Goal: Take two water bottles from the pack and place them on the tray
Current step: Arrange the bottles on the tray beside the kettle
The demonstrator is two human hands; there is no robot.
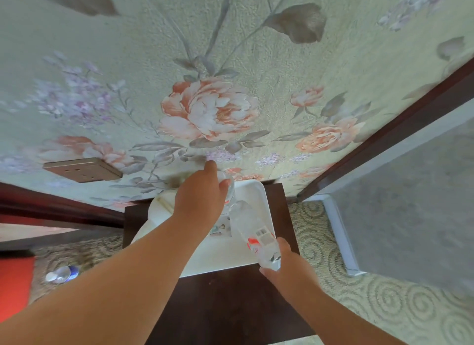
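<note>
A white tray [259,193] rests on a dark wooden side table [230,301] against the wall. My left hand [200,198] is wrapped around a clear water bottle [229,189] over the tray's far end; most of that bottle is hidden by the hand. My right hand [284,265] grips the near end of a second clear bottle [252,231] with a red and white label, tilted over the tray's right side. I cannot tell whether either bottle touches the tray. The pack is out of view.
Floral wallpaper with a wall socket [82,169] rises behind the table. A clear bottle with a blue label [61,274] lies on the patterned carpet at the left, near something red [15,285]. A dark door frame [384,139] stands at the right.
</note>
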